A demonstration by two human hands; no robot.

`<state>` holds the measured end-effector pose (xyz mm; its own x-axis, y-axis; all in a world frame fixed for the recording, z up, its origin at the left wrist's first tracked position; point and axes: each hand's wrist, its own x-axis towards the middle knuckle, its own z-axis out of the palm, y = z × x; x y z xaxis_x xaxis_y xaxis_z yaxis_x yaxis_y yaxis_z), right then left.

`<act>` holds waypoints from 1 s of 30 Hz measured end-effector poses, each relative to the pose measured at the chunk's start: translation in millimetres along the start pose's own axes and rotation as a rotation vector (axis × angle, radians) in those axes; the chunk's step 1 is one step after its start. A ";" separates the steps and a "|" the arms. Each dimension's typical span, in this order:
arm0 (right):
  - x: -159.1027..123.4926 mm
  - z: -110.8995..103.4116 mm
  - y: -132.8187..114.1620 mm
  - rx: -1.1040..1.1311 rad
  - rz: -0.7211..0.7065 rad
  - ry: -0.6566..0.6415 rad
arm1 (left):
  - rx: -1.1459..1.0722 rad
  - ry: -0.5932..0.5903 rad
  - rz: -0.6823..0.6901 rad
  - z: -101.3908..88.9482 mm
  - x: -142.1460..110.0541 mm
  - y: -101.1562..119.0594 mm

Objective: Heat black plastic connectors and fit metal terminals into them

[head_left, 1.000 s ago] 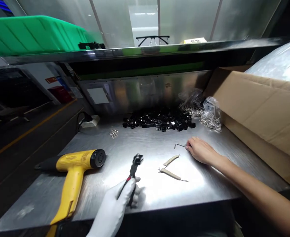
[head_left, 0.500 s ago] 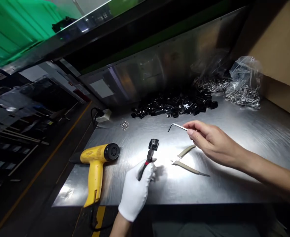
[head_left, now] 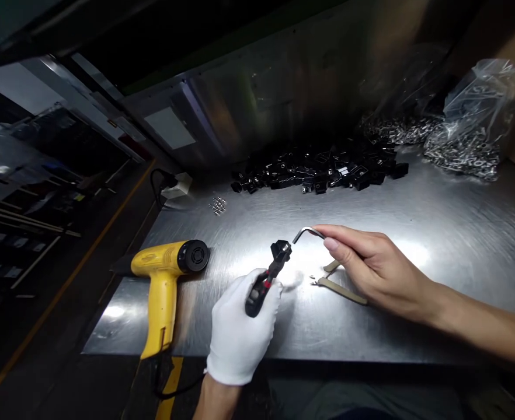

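My left hand [head_left: 240,329] wears a white glove and is closed round the black handles of pliers [head_left: 266,280]. The pliers' jaws clamp a small black part [head_left: 280,251] above the steel table [head_left: 437,233]. My bare right hand [head_left: 371,268] pinches the long arm of a silver hex key [head_left: 306,233]. The key's short bent end points down at the black part, close to it or touching it. Under my right hand lie beige-handled cutters [head_left: 340,289], partly hidden by the fingers.
A yellow heat gun [head_left: 163,277] lies at the table's left front, nozzle toward the middle. A heap of small black parts [head_left: 319,169] sits at the back, with clear bags of silver hardware [head_left: 463,146] to its right. A few small screws [head_left: 217,204] lie at left.
My right hand lifted the hex key off the table and carried it left to the part in the pliers. The left hand raised the pliers slightly. The view tilted down.
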<state>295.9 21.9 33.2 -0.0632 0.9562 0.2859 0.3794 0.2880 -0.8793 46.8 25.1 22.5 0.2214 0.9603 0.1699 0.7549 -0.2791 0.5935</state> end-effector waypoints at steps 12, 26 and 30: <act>-1.8 8.2 2.4 -0.027 -0.122 0.002 | 0.008 0.002 -0.004 0.7 0.5 3.9; -6.6 0.6 0.4 0.186 0.033 -0.153 | 0.016 -0.115 0.016 -4.3 0.6 8.7; -7.8 2.9 1.9 0.298 0.085 -0.075 | 0.012 -0.150 0.060 -2.9 5.6 13.3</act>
<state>294.4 15.2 28.2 -0.1153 0.9755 0.1875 0.0999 0.1992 -0.9749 56.3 26.8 33.6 0.3550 0.9310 0.0848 0.7447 -0.3365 0.5764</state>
